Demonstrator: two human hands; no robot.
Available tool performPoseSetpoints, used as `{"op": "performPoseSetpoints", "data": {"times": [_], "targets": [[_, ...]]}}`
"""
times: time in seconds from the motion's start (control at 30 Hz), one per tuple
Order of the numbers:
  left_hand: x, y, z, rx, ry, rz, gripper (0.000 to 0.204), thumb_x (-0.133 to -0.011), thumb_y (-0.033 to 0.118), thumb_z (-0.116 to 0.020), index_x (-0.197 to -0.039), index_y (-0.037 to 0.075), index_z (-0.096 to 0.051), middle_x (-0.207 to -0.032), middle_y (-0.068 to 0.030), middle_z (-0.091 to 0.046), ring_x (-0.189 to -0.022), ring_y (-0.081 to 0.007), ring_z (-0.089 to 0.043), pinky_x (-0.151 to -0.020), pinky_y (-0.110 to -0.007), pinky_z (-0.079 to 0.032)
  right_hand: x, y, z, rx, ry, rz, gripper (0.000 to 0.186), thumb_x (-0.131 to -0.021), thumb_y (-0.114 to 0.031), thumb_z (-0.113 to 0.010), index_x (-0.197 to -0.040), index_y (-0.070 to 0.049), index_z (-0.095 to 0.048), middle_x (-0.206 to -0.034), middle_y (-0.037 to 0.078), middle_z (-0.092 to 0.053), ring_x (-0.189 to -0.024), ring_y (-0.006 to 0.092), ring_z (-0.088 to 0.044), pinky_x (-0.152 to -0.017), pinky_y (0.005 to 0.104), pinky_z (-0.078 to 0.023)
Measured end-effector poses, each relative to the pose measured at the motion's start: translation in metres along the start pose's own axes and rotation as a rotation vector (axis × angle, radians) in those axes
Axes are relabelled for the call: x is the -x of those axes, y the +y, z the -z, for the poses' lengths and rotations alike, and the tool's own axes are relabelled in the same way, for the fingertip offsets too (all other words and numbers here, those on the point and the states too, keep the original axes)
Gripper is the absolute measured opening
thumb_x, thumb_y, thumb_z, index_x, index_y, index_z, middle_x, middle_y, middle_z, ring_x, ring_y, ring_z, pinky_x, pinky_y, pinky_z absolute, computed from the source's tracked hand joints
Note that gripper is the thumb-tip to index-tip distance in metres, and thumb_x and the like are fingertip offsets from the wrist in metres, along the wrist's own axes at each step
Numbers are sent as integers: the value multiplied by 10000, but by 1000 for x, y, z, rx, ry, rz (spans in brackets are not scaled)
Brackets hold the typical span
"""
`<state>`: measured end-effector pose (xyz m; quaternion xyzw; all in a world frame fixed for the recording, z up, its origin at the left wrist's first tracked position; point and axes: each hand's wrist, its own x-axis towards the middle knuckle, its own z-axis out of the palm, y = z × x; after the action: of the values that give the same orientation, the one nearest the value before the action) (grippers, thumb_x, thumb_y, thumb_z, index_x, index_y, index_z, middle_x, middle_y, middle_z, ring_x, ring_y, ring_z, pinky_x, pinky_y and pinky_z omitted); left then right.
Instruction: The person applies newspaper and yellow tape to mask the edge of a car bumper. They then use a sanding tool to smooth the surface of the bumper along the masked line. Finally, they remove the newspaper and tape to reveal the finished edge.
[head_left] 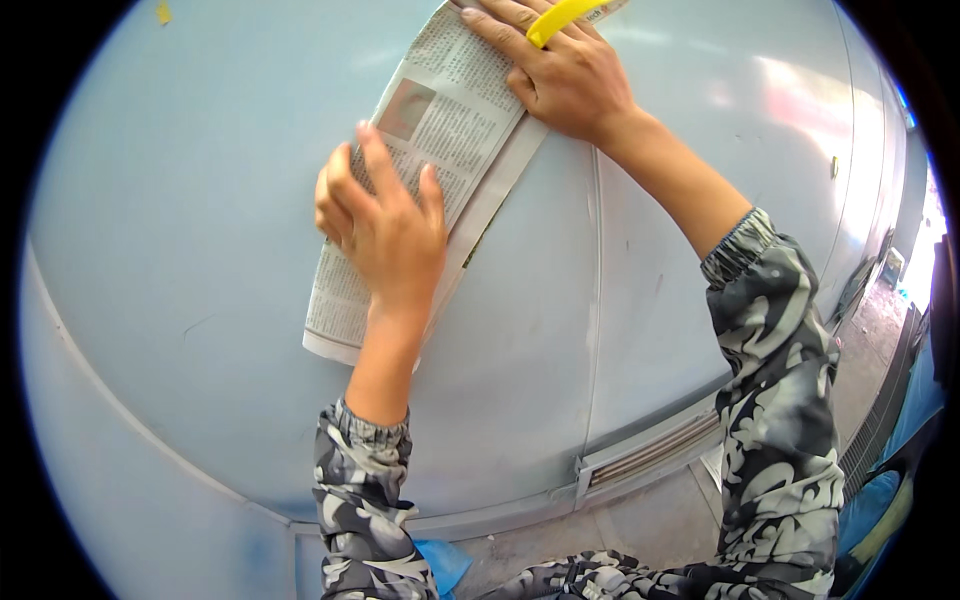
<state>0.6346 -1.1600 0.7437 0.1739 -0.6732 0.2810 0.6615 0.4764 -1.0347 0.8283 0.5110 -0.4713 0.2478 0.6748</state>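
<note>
A folded newspaper sheet [455, 140] lies slantwise against a pale blue panel [220, 220]. My left hand [390, 225] rests over its lower left part, fingers spread and slightly bent, holding nothing else. Higher up, my right hand [570, 85] lies nearly flat on the paper's upper right, its fingers stretched toward the top edge of the view. Across the back of those fingers runs a curved yellow band [560, 20]; its far end is cut off, and I cannot tell whether it loops around them. A paler layer [490, 205] shows beneath the newspaper's right edge.
A narrow seam [597, 260] runs down the panel right of the newspaper. Lower down, a slatted vent [650, 455] sits above the grey floor [650, 520]. A small yellow scrap [163, 12] sticks at the upper left. Blue material [440, 565] shows beside my left sleeve.
</note>
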Motion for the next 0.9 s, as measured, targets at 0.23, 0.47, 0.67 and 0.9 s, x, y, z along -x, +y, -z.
{"op": "performPoseSetpoints", "data": {"times": [0.23, 0.47, 0.67, 0.9], "targets": [[-80, 27, -27, 242, 29, 6, 466, -766, 318, -781, -1076, 51, -558, -1062, -96, -519, -1010, -274, -503, -838, -392, -420, 16, 22, -14, 33, 128, -124, 517, -773, -101, -614, -1282, -45, -544, -1286, 160, -565, -1205, 340, -532, -1027, 436, -427], [-87, -15, -33, 717, -320, 103, 275, -880, 259, -702, -818, 17, -587, -703, -21, -510, -649, -121, -459, -618, -278, -401, 44, 7, 9, -344, -9, -550, 315, -880, -133, -613, -1178, -29, -603, -1034, 135, -651, -826, 264, -615, -744, 334, -506], [19, 2, -6, 1238, -470, 456, 205, -948, 160, -625, -825, 0, -586, -720, 50, -491, -671, -53, -412, -603, -205, -352, 142, -19, 61, -804, -170, -969, 319, -822, -257, -765, -1062, -65, -679, -726, -44, -612, -505, 68, -377, -526, 255, -401], [70, 12, -23, 1362, -884, 695, 214, -993, 187, -557, -969, -15, -625, -797, 40, -557, -731, -54, -449, -673, -191, -361, 140, -37, 90, -1178, -484, -1573, 213, -853, -193, -744, -930, -1, -694, -603, -37, -544, -487, 34, -464, -443, 213, -363]]}}
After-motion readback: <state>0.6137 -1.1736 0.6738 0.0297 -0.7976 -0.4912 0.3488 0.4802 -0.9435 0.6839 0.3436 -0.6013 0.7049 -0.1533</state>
